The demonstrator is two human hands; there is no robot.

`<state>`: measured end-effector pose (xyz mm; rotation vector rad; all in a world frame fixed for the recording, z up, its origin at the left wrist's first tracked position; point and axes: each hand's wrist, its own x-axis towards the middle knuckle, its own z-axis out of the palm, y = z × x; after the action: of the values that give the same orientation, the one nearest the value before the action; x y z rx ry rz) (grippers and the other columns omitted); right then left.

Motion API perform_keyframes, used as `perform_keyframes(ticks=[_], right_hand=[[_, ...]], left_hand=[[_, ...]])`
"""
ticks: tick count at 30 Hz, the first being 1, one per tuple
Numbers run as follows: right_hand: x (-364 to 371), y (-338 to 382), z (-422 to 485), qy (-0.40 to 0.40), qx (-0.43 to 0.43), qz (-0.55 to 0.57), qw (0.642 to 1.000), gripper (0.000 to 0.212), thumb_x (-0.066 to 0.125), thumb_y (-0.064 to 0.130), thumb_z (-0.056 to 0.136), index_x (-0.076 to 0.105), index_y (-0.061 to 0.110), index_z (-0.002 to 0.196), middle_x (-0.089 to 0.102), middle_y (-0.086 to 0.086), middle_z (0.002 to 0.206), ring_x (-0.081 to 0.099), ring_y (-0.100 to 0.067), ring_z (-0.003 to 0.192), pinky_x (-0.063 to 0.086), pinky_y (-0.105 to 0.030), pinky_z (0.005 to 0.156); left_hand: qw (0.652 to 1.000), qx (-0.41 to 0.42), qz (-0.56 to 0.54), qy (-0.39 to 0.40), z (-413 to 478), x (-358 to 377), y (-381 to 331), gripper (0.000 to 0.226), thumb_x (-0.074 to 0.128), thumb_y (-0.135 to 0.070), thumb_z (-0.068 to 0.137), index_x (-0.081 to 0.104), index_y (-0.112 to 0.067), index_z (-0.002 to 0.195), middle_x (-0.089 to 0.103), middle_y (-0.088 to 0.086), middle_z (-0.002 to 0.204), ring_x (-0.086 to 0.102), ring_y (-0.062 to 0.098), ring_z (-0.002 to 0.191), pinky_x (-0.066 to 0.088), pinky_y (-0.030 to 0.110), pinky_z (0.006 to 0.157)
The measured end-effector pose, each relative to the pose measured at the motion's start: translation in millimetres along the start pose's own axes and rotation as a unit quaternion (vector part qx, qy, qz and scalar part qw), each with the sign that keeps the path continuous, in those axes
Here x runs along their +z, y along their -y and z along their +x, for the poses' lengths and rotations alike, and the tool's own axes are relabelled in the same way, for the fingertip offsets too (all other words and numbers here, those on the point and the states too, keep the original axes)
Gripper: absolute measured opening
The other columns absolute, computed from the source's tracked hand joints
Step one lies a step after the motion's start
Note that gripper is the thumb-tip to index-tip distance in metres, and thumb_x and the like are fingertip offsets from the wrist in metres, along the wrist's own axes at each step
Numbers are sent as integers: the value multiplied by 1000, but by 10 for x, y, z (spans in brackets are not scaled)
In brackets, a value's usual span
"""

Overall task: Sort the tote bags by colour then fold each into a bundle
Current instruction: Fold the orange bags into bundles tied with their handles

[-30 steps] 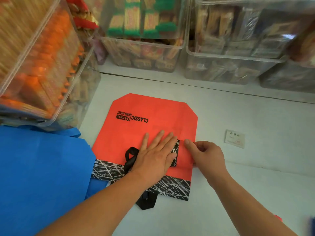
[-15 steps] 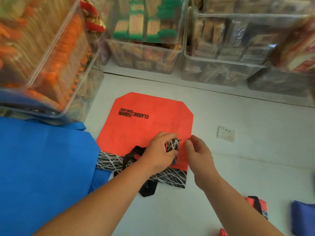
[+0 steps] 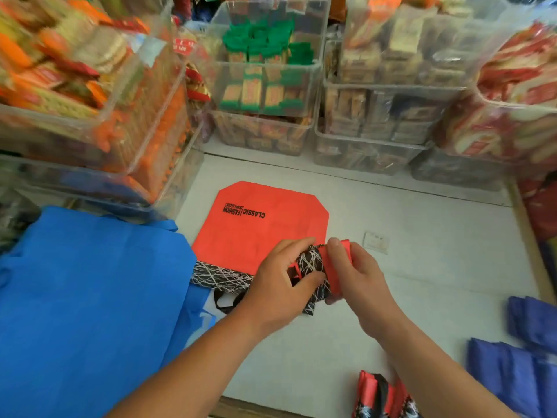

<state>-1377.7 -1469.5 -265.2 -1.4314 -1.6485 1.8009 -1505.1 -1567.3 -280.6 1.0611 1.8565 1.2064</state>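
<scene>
An orange-red tote bag (image 3: 265, 224) with black lettering and a black-and-white scribble band lies flat on the white table (image 3: 422, 267). Its near right corner is rolled up into a small wad. My left hand (image 3: 280, 285) grips that wad from the left, thumb under it. My right hand (image 3: 355, 276) pinches the folded orange edge from the right. A black handle loop (image 3: 224, 301) sticks out below my left wrist. A large blue bag (image 3: 90, 297) is spread on the left. Folded orange-red bundles (image 3: 382, 393) lie at the bottom right, folded dark blue bundles (image 3: 518, 363) further right.
Clear plastic bins (image 3: 265, 86) full of packaged snacks line the back and left of the table, one overhanging the blue bag. A small white card (image 3: 375, 242) lies right of the orange bag. The table's wooden edge (image 3: 530, 245) runs along the right.
My left hand went from pressing flat on the bag to gripping it. Both hands have rolled the near right corner inward and lifted it. The camera tilted back, bringing the bundles into view.
</scene>
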Motion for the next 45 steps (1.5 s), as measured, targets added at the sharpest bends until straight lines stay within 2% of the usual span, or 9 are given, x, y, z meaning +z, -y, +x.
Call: perform_keyframes(ticks=[5, 13, 18, 22, 28, 31, 34, 40, 45], right_hand=[[-200, 513, -445, 13, -83, -91, 992, 18, 52, 28, 98, 61, 15, 89, 60, -8, 68, 55, -18, 49, 49, -30, 44], [-318, 704, -930, 17, -219, -235, 947, 11, 53, 28, 98, 56, 26, 88, 63, 2, 69, 56, -17, 63, 50, -36, 61], [-500, 738, -1125, 99, -145, -97, 980, 17, 70, 37, 95, 62, 30, 109, 63, -8, 64, 56, -24, 50, 49, -32, 49], [-503, 565, -1122, 36, -182, -205, 961, 11, 67, 31, 96, 62, 27, 105, 68, -1, 85, 61, -10, 70, 47, -13, 58], [-604, 260, -1008, -37, -75, -91, 992, 14, 63, 29, 100, 58, 15, 99, 69, -18, 77, 67, -37, 53, 52, -36, 42], [-754, 232, -962, -41, -46, -89, 994, 18, 61, 32, 100, 60, 14, 100, 69, -14, 67, 69, -44, 58, 56, -41, 50], [-872, 153, -913, -26, -12, -81, 996, 22, 61, 35, 100, 62, 13, 103, 70, -14, 65, 68, -42, 56, 58, -41, 55], [-841, 73, -935, -16, -65, -63, 996, 12, 63, 35, 100, 65, 23, 102, 71, -11, 90, 71, -36, 77, 62, -54, 74], [-696, 256, -973, -26, -159, -107, 981, 1, 61, 26, 100, 61, 25, 101, 68, 5, 94, 65, -12, 84, 55, -28, 71]], left_hand=[[997, -9, 56, 47, -399, -40, -519, 48, 55, -36, 105, 39, -42, 149, 49, -37, 130, 39, -28, 119, 31, 0, 96], [997, 37, 66, -10, -888, 81, -949, 17, 42, -32, 109, 53, -23, 118, 64, -5, 94, 59, 17, 87, 49, 49, 80], [999, 33, 9, 10, -938, -37, -1129, 11, 49, -31, 108, 60, -31, 109, 67, -8, 92, 62, 9, 86, 50, 27, 75], [998, 15, 60, 3, -953, 32, -1038, 6, 54, -36, 105, 59, -35, 108, 67, -5, 90, 61, 12, 85, 52, 39, 78], [954, 13, 281, 106, -1195, 54, -882, 89, 75, -50, 86, 22, -43, 157, 46, -24, 141, 46, 2, 126, 43, 30, 104], [955, 68, 280, 78, -1238, -62, -686, 33, 72, -36, 90, 63, -32, 123, 66, -15, 107, 60, 8, 99, 51, 37, 83], [967, 88, 223, 84, -1264, -228, -690, 11, 73, -32, 92, 71, -30, 103, 62, -15, 88, 57, 6, 85, 47, 28, 73], [932, 167, 311, 87, -1330, -525, -781, 76, 75, -71, 75, 55, -37, 140, 53, -22, 128, 48, 2, 122, 39, 20, 104], [909, 209, 353, 72, -1233, -449, -873, 99, 60, -86, 76, 46, -25, 152, 41, -13, 157, 26, 6, 151, 14, 27, 125]])
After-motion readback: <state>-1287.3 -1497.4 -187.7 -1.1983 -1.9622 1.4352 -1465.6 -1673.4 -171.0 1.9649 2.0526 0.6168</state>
